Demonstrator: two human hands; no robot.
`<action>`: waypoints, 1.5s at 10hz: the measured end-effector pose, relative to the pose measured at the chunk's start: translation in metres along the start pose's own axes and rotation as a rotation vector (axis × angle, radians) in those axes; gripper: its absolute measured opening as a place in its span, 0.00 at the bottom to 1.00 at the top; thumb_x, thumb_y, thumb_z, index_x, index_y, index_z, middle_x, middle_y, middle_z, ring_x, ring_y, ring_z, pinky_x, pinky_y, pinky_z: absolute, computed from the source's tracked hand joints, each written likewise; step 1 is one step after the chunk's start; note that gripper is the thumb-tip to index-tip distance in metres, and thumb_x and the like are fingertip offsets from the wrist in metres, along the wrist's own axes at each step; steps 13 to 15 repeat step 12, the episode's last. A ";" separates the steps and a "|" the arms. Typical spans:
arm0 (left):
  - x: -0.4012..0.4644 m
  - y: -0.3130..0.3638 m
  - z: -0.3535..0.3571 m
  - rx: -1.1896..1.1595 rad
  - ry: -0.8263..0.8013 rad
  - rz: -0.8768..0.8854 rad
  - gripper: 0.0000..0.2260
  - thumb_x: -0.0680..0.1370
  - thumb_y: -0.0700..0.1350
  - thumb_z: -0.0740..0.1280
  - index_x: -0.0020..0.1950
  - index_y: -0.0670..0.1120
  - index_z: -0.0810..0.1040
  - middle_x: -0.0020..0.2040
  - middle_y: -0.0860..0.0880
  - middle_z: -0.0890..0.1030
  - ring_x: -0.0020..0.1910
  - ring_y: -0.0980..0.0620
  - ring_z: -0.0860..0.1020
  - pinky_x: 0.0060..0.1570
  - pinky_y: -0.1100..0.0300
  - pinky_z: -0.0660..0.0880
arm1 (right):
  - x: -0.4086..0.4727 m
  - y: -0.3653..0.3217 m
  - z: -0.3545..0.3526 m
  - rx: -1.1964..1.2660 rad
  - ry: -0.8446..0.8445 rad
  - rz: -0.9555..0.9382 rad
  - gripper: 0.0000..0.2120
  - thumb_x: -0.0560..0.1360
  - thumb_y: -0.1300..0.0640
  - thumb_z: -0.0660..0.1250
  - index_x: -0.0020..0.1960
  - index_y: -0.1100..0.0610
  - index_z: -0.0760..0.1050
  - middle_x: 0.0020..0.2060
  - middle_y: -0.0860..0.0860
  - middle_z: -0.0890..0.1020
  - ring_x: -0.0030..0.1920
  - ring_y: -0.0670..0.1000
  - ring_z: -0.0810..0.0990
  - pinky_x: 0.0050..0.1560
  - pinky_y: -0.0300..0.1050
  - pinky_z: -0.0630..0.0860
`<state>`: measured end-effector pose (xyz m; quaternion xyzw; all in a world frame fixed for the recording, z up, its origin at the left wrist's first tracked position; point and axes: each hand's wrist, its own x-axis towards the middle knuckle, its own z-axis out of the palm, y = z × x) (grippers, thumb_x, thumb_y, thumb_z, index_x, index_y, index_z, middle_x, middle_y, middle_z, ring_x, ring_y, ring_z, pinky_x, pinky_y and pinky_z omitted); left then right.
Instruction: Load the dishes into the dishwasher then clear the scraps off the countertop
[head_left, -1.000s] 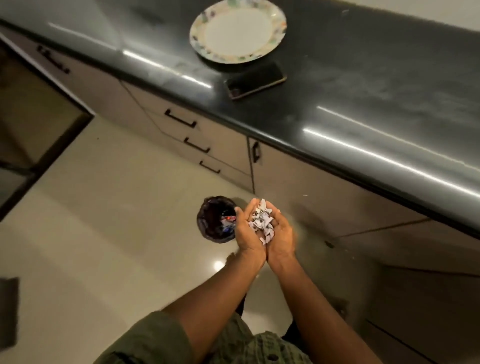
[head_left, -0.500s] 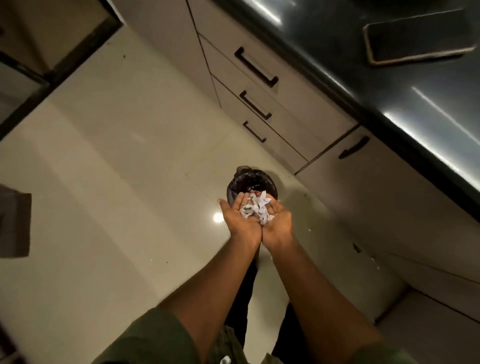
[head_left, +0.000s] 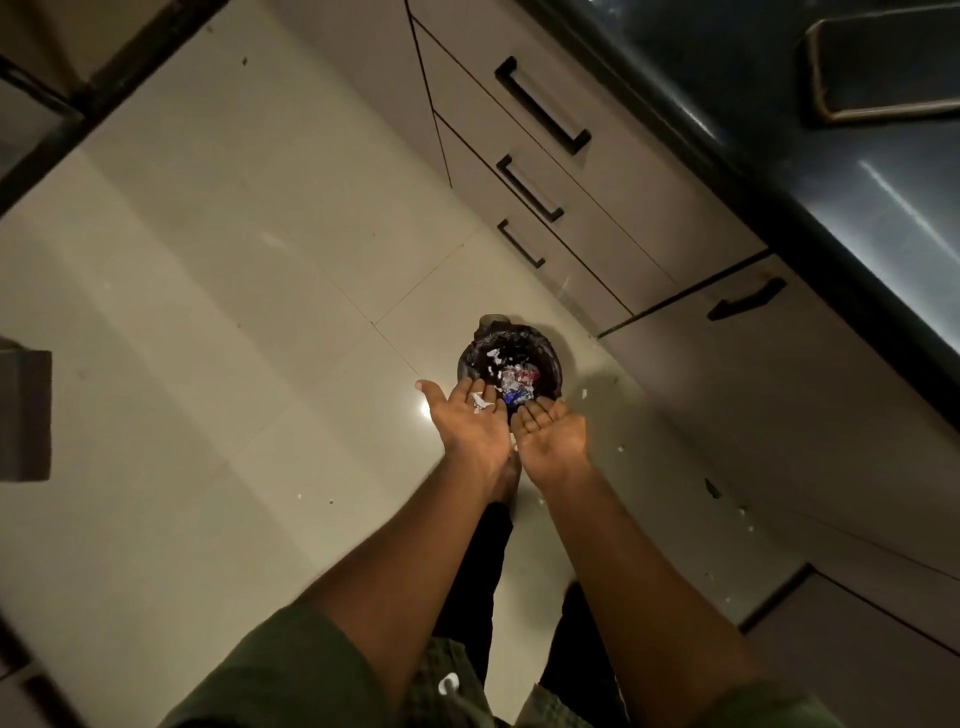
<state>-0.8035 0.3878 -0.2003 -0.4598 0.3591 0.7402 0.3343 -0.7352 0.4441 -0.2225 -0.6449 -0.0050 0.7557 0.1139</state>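
A small round black bin (head_left: 545, 349) with a dark liner stands on the floor by the cabinets, with white, red and blue paper scraps (head_left: 514, 382) inside. My left hand (head_left: 470, 423) and my right hand (head_left: 553, 434) hover palm-up just in front of the bin, slightly parted. A couple of white scraps (head_left: 480, 404) still lie on my left palm near the fingers. My right palm is bare. A few scraps (head_left: 584, 393) lie on the floor beside the bin.
Beige drawers with black handles (head_left: 540, 106) and a cabinet door (head_left: 745, 299) run along the right under a dark countertop (head_left: 779, 135). A phone (head_left: 883, 67) lies on the counter. A dark object (head_left: 26, 415) sits at the left edge of the tiled floor.
My cupped hands moved over the bin and parted. The pile of scraps dropped into the bin, a few falling on the floor. The view tilted down.
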 end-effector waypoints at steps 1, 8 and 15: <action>-0.006 -0.004 -0.001 0.019 0.003 0.016 0.39 0.82 0.70 0.54 0.82 0.41 0.62 0.81 0.40 0.63 0.82 0.41 0.60 0.81 0.44 0.55 | -0.007 0.002 -0.008 0.016 -0.022 -0.062 0.23 0.89 0.61 0.44 0.82 0.70 0.55 0.81 0.68 0.59 0.82 0.64 0.60 0.82 0.54 0.59; -0.058 0.014 0.034 0.485 -0.296 -0.021 0.46 0.76 0.79 0.44 0.85 0.49 0.56 0.85 0.42 0.54 0.84 0.41 0.52 0.82 0.40 0.48 | -0.070 -0.003 -0.001 -0.578 -0.228 -0.277 0.15 0.85 0.42 0.62 0.64 0.47 0.81 0.55 0.42 0.85 0.51 0.37 0.82 0.48 0.35 0.77; -0.095 -0.021 0.024 0.530 -0.416 -0.147 0.45 0.77 0.77 0.44 0.80 0.46 0.68 0.74 0.39 0.76 0.74 0.40 0.74 0.79 0.42 0.61 | -0.099 -0.018 -0.031 -0.419 -0.247 -0.369 0.25 0.80 0.35 0.65 0.72 0.46 0.79 0.63 0.46 0.85 0.66 0.46 0.82 0.62 0.46 0.76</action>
